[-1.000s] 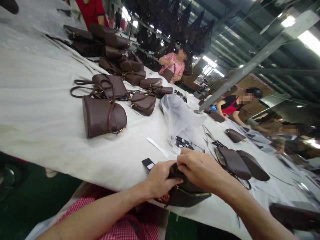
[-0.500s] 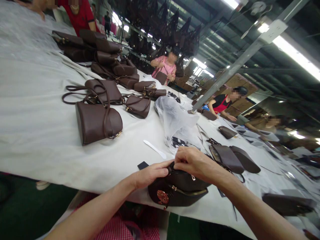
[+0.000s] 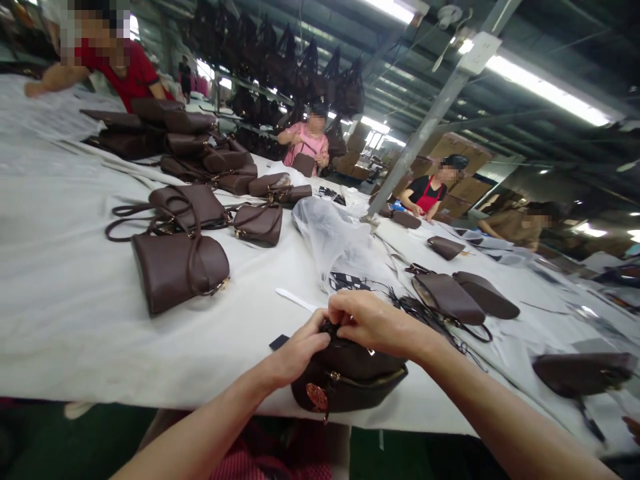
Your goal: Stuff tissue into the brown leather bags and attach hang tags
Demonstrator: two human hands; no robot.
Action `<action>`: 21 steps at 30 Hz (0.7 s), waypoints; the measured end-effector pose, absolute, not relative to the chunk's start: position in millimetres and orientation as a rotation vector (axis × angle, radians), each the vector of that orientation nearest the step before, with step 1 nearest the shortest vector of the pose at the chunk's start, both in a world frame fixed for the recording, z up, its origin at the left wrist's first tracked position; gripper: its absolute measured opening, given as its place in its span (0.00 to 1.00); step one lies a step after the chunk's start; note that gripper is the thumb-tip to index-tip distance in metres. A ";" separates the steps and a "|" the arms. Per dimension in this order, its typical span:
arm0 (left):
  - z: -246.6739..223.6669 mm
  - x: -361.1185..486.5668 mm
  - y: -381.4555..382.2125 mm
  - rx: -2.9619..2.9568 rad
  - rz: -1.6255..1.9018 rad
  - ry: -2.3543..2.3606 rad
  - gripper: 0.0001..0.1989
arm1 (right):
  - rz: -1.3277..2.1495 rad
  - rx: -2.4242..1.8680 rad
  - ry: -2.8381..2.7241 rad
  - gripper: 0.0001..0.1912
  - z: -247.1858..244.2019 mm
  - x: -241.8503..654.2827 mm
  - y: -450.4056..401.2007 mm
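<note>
A dark brown bag (image 3: 350, 387) lies at the front edge of the white-covered table, its zipper partly open and a round reddish ornament (image 3: 317, 397) on its near side. My left hand (image 3: 300, 347) is closed around the strap area at the bag's top left. Right beside it, my right hand (image 3: 367, 321) pinches the same dark strap part from above. Exactly what lies between the fingertips is too small and dark to tell. A dark tag (image 3: 279, 342) lies just left of my left hand, and a white serrated plastic strip (image 3: 295, 298) lies behind it.
Brown bags (image 3: 180, 270) stand at the left, with a pile (image 3: 200, 147) behind. Clear plastic (image 3: 327, 233) and black cords (image 3: 425, 313) lie beyond my hands. More bags (image 3: 450, 297) are at the right. Several people work around the table; a metal post (image 3: 420, 140) rises at the far side.
The camera view has tilted and shifted, so the table's contents appear further left. Both hands stay at the bag's top, with my left fingers now more curled against the strap.
</note>
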State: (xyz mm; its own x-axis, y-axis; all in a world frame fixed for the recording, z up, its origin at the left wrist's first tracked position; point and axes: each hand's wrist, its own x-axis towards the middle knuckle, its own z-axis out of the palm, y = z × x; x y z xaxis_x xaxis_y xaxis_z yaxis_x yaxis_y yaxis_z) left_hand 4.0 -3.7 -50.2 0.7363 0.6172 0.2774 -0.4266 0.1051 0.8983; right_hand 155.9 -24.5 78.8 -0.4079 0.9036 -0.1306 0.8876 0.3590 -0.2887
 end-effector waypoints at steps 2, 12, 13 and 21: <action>-55.7 4.4 -6.3 1.181 0.836 0.132 0.17 | 0.412 -1.676 -2.548 0.09 77.8 155.2 -25.8; -63.1 1.5 -12.5 1.400 1.143 0.312 0.07 | 0.087 -1.794 -2.334 0.07 94.1 151.4 -56.3; -63.5 1.3 -12.7 1.394 1.153 0.315 0.07 | 0.032 -1.872 -2.248 0.05 93.3 152.8 -67.4; -68.5 2.9 -9.1 1.455 1.236 0.332 0.08 | -0.050 -2.045 -1.941 0.04 33.2 158.7 -115.1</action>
State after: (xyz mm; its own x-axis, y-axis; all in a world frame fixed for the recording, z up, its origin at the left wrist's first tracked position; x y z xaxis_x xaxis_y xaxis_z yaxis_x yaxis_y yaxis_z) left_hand 2.9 -9.1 -68.5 0.4072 0.7701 0.4911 -0.4210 -0.3190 0.8491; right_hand 158.7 -115.1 33.2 0.0766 0.9671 0.2427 0.9783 -0.0259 -0.2056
